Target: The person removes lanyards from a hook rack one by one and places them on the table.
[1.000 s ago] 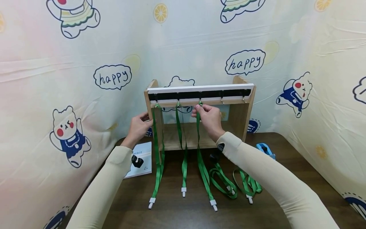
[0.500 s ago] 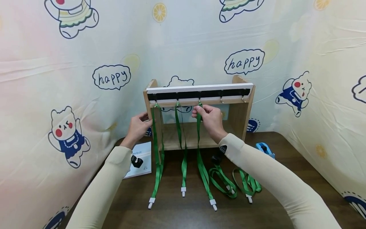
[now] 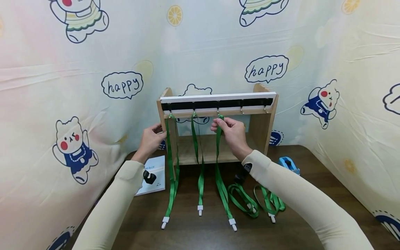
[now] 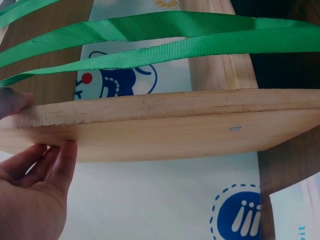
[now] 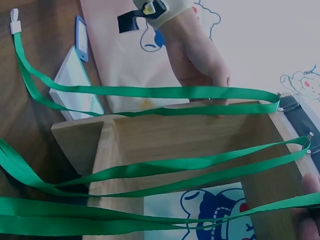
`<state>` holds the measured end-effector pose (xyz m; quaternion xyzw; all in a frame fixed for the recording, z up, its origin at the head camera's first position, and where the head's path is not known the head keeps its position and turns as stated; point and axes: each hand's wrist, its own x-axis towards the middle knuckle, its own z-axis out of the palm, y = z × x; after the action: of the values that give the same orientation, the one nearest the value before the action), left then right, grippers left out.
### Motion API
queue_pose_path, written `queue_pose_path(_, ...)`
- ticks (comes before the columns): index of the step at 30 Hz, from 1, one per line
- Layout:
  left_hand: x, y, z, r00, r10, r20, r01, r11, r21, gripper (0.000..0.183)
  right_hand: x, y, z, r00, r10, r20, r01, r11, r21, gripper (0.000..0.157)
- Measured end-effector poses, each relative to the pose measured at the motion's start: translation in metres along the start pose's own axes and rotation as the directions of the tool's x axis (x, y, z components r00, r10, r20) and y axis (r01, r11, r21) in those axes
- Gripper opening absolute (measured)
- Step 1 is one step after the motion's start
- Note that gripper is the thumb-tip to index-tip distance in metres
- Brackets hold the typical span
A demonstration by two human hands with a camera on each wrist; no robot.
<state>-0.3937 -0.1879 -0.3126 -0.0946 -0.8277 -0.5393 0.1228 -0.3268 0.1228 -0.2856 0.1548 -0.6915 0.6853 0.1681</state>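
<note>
My left hand point(image 3: 151, 140) grips the left side panel of a wooden shelf point(image 3: 218, 158). In the left wrist view, its thumb lies on the panel's front edge and its fingers point(image 4: 62, 165) on the outer face. My right hand point(image 3: 234, 135) pinches the upper loop of a green lanyard point(image 3: 221, 180) just below the middle hook point(image 3: 218, 110). The lanyard's white clip point(image 3: 232, 224) hangs low in front. Two more green lanyards hang from the hooks to the left: an outer one point(image 3: 171, 194) and an inner one point(image 3: 201, 180). The right wrist view shows only my right fingertips point(image 5: 307, 217).
Two hooks at right, one hook point(image 3: 242, 109) beside the middle, carry nothing. A looped lanyard point(image 3: 242, 194) and a folded lanyard point(image 3: 271, 201) lie on the dark table point(image 3: 200, 239). A blue tape dispenser point(image 3: 289, 164) stands at right, a white booklet point(image 3: 156, 173) at left.
My right hand has moved slightly right and down, and the lanyard's top loop has shifted with it, a little right of the middle hook. My left hand stays on the panel.
</note>
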Motion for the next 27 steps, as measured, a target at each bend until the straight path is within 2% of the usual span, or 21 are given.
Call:
queue_pose_path(13, -0.001, 0.001, -0.001, 1.000, -0.003, 0.009, 0.003, 1.000, 0.000, 0.068, -0.023, 0.010, -0.013, 0.998, 0.024, 0.064, -0.032, 0.990, 0.141, 0.035)
queue_pose_path(20, -0.001, 0.000, -0.001, 1.000, 0.008, 0.003, -0.008, 1.000, 0.000, 0.067, -0.040, 0.014, -0.020, 0.991, 0.081, 0.103, -0.099, 0.978, 0.184, 0.039)
queue_pose_path(27, -0.001, 0.002, 0.000, 1.000, -0.008, 0.000, 0.008, 1.000, -0.007, 0.066, -0.062, 0.024, -0.026, 0.981, 0.131, 0.143, -0.160, 0.965, 0.210, 0.045)
